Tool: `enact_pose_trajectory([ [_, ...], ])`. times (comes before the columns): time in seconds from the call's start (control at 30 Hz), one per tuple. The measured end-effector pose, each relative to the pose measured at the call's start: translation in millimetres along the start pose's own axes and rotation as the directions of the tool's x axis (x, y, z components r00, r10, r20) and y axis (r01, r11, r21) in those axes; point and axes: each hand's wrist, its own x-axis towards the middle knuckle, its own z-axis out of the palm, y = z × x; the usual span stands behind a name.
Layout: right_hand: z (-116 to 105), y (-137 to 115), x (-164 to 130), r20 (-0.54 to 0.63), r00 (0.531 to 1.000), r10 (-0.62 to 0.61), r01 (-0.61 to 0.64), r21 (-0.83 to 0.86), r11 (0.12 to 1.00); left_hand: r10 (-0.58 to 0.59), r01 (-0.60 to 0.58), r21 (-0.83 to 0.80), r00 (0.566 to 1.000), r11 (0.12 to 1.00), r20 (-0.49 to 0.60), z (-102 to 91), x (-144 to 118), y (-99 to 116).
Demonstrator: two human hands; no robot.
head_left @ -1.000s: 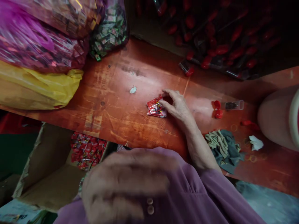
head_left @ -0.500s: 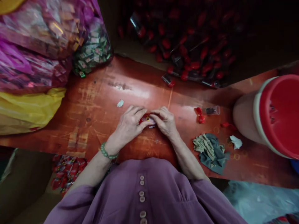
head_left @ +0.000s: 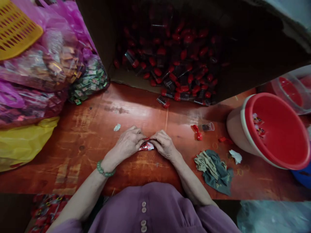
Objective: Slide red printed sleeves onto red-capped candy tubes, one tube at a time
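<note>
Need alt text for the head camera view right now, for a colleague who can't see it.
Left hand and right hand together pinch a small stack of red packets on a worn red wooden table. Behind them lies a cardboard box of red-capped tubes; a red bucket sits to the right.

The wooden table [head_left: 102, 136] is showing a reddish, scuffed varnish that is gleaming where light hits it. The packets [head_left: 146, 146] are looking like glossy printed foil — the bucket [head_left: 274, 129] smooth plastic, the rag [head_left: 213, 166] matt, crumpled cloth.
</note>
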Motion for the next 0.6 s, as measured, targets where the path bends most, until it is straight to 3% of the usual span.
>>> enact_pose_trajectory([
  [0.1,-3,1,-1,0.044,0.999,-0.005,0.008,-0.068,0.998,0.023,-0.025,-0.024,0.997,0.999,-0.074,-2.8,-6,-2],
  [0.2,-6,-2,-1,0.124,0.99,0.066,-0.047,-0.147,0.988,0.0,-0.025,-0.112,0.976,0.993,-0.219,-6.5,-9,-3],
  [0.33,-14,-11,3,0.199,0.966,0.166,-0.121,-0.219,0.968,-0.156,0.023,-0.351,0.921,0.936,-0.357,-7.6,-10,2],
  [0.47,-36,-13,18,0.203,0.951,0.235,-0.191,-0.217,0.957,-0.356,0.136,-0.512,0.862,0.848,-0.361,-3.4,-10,10],
  [0.6,-56,17,51,0.08,0.968,0.237,-0.209,-0.268,0.941,-0.424,0.174,-0.585,0.846,0.792,-0.323,-2.0,-10,10],
])
